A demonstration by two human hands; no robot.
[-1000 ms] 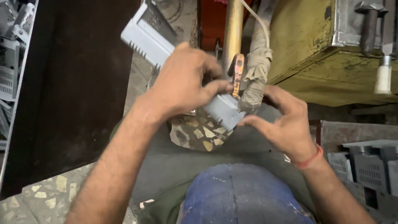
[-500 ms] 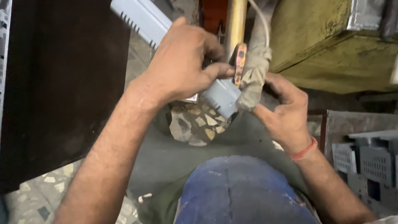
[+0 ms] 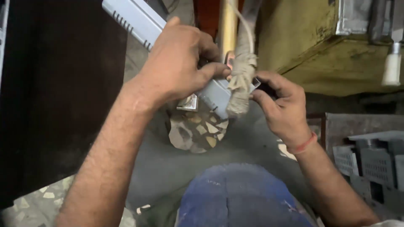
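My left hand grips a long grey metal casing with slotted vents, which runs from the upper left down to its near end between both hands. My right hand pinches that near end, fingertips on a small dark part. A cloth-wrapped bundle hangs in front of the casing's end, beside a wooden pole and a thin white cord.
A worn olive-green workbench fills the upper right, with a white-tipped tool hanging at its edge. Grey vented casings are stacked at the lower right. A dark panel stands on the left. My blue-clad knee is below, over terrazzo floor.
The view has dropped slightly and closed in. My right hand has moved up to the casing's end, and my left hand has shifted its grip nearer the cloth bundle.
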